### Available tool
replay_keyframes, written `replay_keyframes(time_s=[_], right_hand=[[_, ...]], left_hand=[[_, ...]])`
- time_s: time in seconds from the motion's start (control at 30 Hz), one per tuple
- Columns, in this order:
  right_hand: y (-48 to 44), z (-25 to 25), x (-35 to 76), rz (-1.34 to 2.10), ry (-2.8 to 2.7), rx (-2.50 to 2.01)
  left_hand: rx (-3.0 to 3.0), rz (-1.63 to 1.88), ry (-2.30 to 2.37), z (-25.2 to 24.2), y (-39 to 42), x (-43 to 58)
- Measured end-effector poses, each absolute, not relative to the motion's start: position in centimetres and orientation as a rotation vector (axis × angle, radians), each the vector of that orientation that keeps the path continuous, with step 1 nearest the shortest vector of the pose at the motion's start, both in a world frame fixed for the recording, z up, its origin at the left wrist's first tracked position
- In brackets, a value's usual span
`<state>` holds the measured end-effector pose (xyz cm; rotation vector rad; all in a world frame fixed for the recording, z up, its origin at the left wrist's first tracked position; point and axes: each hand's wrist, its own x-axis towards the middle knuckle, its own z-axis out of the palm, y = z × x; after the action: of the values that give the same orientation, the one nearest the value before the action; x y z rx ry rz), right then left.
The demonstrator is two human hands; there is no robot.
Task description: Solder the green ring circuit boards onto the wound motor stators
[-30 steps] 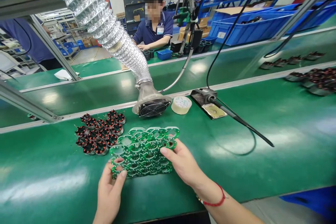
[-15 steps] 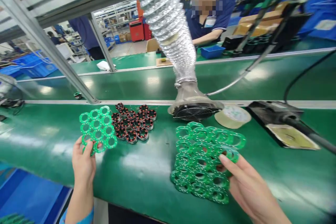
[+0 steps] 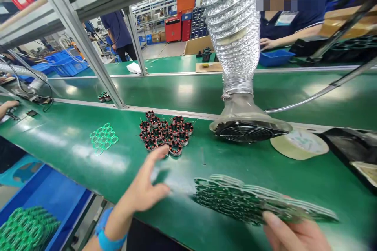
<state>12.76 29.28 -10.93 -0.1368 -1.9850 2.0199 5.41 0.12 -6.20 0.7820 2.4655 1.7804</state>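
Observation:
My right hand (image 3: 294, 229) grips a stack of green circuit board panels (image 3: 235, 200) with ring-shaped cutouts, tilted nearly edge-on above the bench. My left hand (image 3: 147, 188) is empty, thumb and fingers apart, between that stack and a cluster of small motor stators (image 3: 166, 131) with dark cores and reddish windings. Its fingertips overlap the cluster's near edge in the view; whether they touch I cannot tell. A single green ring-board panel (image 3: 104, 138) lies flat on the bench, left of the stators.
A fume extraction hood (image 3: 250, 125) hangs from a silver duct behind the stack. Right of it lies a roll of tape (image 3: 299, 144). Below the bench at left, a blue bin (image 3: 67, 192) holds more green panels (image 3: 28, 229). A metal post (image 3: 79, 39) rises at left. A co-worker (image 3: 291, 27) sits opposite.
My left hand has let go of one panel, now flat on the bench, and moved right towards the stack. The stack in my right hand has tipped from face-up to nearly edge-on.

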Motion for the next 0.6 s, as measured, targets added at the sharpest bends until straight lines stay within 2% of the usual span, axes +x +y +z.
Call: replay_keyframes(time_s=[0.07, 0.13, 0.3, 0.47, 0.6], right_hand=[[28.6, -10.0, 12.5, 1.966, -2.079, 0.101], [28.0, -9.0, 12.4, 1.947, -2.092, 0.237], [27.1, -8.0, 12.4, 2.024, -2.0, 0.267], [27.3, -8.1, 12.1, 2.358, -1.939, 0.318], [27.8, -7.8, 11.9, 2.343, -1.964, 0.335]], left_hand=[[0.968, 1.881, 2.063, -5.8, 3.8, 6.6], [0.935, 1.905, 1.888, -5.5, 6.4, 7.1], [0.791, 2.011, 1.849, -5.6, 9.1, 6.8], [0.694, 2.013, 1.787, -6.1, 9.3, 6.0], [0.821, 1.993, 1.765, -5.5, 8.7, 5.5]])
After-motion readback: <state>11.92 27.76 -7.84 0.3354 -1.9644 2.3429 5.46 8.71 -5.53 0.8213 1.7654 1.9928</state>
